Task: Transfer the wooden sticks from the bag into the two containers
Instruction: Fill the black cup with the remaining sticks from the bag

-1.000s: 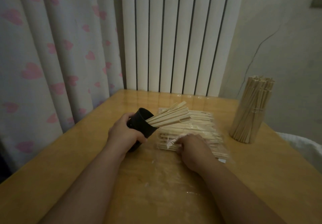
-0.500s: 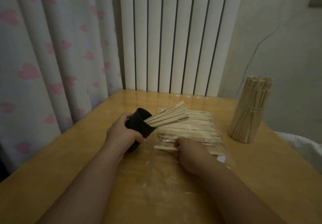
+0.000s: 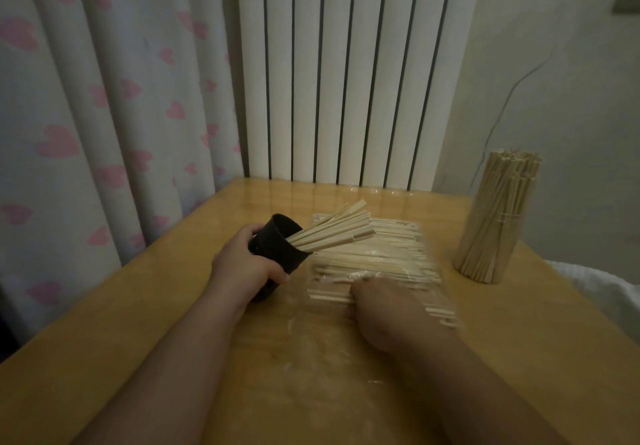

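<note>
Head view. The left hand (image 3: pixel 247 266) wraps round a black cup (image 3: pixel 277 248), holding it tilted with its mouth toward the right. A fan of sticks (image 3: pixel 332 229) pokes out of the mouth, over the far left corner of the bag (image 3: pixel 381 254). The bag is clear plastic and lies flat at the middle of the table (image 3: pixel 138 323), just right of the cup, with many sticks still inside it, lying crosswise. The right hand (image 3: pixel 384 309) rests back-up on the bag's near edge. Its fingertips are hidden beneath it and the area is blurred, so it cannot be told whether it grips any sticks. A second container (image 3: pixel 485 264) stands upright near the table's right edge, apart from the bag, packed with upright sticks. Behind the table hang a heart-print curtain (image 3: pixel 104 98) and a white ribbed radiator (image 3: pixel 346 63).
</note>
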Tool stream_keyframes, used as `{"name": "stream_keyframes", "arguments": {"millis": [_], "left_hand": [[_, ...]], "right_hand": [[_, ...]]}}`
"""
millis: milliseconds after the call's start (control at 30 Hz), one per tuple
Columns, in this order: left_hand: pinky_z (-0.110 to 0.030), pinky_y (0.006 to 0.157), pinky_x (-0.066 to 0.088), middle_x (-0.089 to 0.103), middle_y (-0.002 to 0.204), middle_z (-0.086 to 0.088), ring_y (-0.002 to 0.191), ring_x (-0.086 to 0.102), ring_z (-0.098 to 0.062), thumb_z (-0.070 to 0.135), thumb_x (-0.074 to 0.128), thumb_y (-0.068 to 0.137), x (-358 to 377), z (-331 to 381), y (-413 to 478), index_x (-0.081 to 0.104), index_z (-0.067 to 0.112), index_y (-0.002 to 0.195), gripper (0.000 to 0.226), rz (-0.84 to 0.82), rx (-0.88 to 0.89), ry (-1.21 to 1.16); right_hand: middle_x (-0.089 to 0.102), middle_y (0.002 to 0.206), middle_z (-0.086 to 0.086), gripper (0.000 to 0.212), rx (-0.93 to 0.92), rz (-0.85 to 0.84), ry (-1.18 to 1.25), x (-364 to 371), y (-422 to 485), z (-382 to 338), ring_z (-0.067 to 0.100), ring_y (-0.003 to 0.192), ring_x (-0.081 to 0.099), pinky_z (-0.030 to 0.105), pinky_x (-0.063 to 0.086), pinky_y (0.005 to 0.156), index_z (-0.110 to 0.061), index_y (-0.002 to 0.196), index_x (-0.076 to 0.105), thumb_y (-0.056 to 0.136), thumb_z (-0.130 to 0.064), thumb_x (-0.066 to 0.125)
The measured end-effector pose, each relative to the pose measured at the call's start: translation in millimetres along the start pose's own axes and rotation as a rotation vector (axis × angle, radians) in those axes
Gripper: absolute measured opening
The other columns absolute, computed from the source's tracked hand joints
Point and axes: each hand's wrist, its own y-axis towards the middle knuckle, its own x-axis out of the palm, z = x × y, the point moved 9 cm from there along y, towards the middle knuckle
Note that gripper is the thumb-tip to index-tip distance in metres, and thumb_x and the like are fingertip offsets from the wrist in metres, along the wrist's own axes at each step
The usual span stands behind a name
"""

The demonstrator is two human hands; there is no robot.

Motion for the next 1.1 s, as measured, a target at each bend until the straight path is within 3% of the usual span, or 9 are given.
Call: {"name": "stream_keyframes", "arguments": {"millis": [167, 267, 367, 500, 600, 800, 900, 1000, 1100], "left_hand": [[-0.039, 0.076, 0.052, 0.058, 0.122, 0.002, 0.109, 0.055, -0.027, -0.003, 0.082, 0.060, 0.6, 1.1, -0.5, 0.054, 0.042, 0.122, 0.081, -0.005, 0.003, 0.002], [-0.038, 0.075, 0.051, 0.059, 0.119, 0.003, 0.105, 0.055, -0.025, -0.002, 0.081, 0.063, 2.1, 1.5, -1.5, 0.054, 0.043, 0.121, 0.078, -0.025, 0.002, -0.007], [-0.038, 0.075, 0.051, 0.060, 0.116, 0.003, 0.101, 0.056, -0.023, -0.004, 0.078, 0.065, 3.9, 0.7, -2.0, 0.054, 0.041, 0.126, 0.079, -0.053, -0.004, -0.019], [-0.037, 0.074, 0.050, 0.059, 0.117, 0.001, 0.104, 0.055, -0.025, -0.005, 0.075, 0.068, 4.8, 1.7, -1.0, 0.053, 0.038, 0.133, 0.080, -0.063, 0.001, -0.008], [-0.043, 0.082, 0.054, 0.059, 0.117, 0.001, 0.106, 0.056, -0.027, -0.006, 0.074, 0.069, 4.7, 1.3, -1.0, 0.053, 0.038, 0.132, 0.080, -0.057, -0.010, -0.002], [-0.040, 0.075, 0.052, 0.057, 0.120, -0.001, 0.105, 0.054, -0.028, -0.009, 0.073, 0.064, 5.0, 0.2, -1.5, 0.054, 0.039, 0.126, 0.081, -0.075, -0.011, -0.017], [-0.038, 0.072, 0.048, 0.055, 0.124, -0.002, 0.107, 0.052, -0.029, -0.011, 0.072, 0.064, 5.2, 1.0, -1.3, 0.052, 0.039, 0.127, 0.082, -0.081, -0.017, -0.011], [-0.038, 0.071, 0.048, 0.055, 0.124, -0.003, 0.107, 0.052, -0.029, -0.012, 0.071, 0.064, 5.4, 1.7, -1.9, 0.052, 0.039, 0.126, 0.082, -0.087, -0.017, -0.006], [-0.036, 0.068, 0.047, 0.055, 0.124, -0.003, 0.104, 0.052, -0.028, -0.012, 0.071, 0.064, 5.6, 2.1, -2.0, 0.053, 0.039, 0.127, 0.083, -0.094, -0.020, -0.004]], "right_hand": [[0.065, 0.110, 0.004, 0.019, -0.017, 0.110, 0.083, -28.9, -7.2, -4.7, 0.027, 0.102, 0.061, 0.034, 0.042, 0.074, -0.025, 0.109, 0.051, 0.102, -0.042, 0.047], [0.066, 0.106, -0.001, 0.028, -0.027, 0.143, 0.071, -40.4, -14.5, -10.3, 0.024, 0.102, 0.061, 0.034, 0.044, 0.074, -0.028, 0.108, 0.054, 0.097, -0.054, 0.052], [0.057, 0.082, -0.008, 0.019, -0.023, 0.237, 0.064, -60.9, -22.6, -14.2, 0.020, 0.085, 0.060, 0.031, 0.042, 0.066, -0.031, 0.094, 0.055, 0.095, -0.049, 0.049], [0.047, 0.061, -0.010, 0.019, -0.057, 0.549, -0.017, -97.3, -38.8, -24.0, 0.014, 0.057, 0.049, 0.026, 0.034, 0.050, -0.028, 0.073, 0.049, 0.084, -0.042, 0.054], [0.050, 0.052, -0.009, 0.025, -0.133, 0.842, -0.015, -110.5, -53.2, -27.1, 0.013, 0.046, 0.040, 0.024, 0.032, 0.049, -0.026, 0.062, 0.056, 0.082, -0.040, 0.058], [0.059, 0.082, 0.006, 0.040, -0.152, 1.210, 0.004, -120.3, -74.1, -13.4, 0.019, 0.077, 0.040, 0.031, 0.020, 0.068, -0.011, 0.072, 0.061, 0.101, -0.036, 0.048], [0.055, 0.080, 0.006, 0.054, -0.140, 1.247, 0.136, -125.7, -77.9, -5.6, 0.015, 0.067, 0.038, 0.026, 0.021, 0.062, -0.009, 0.076, 0.066, 0.106, -0.042, 0.036], [0.053, 0.085, 0.003, 0.049, -0.211, 1.234, 0.288, -122.7, -77.8, -1.3, 0.008, 0.067, 0.039, 0.020, 0.030, 0.052, -0.007, 0.085, 0.071, 0.105, -0.041, 0.042], [0.049, 0.093, -0.004, 0.033, -0.177, 1.244, 0.549, -119.9, -75.7, 11.8, -0.002, 0.076, 0.041, 0.005, 0.037, 0.068, -0.005, 0.090, 0.074, 0.097, -0.032, 0.056]]}}
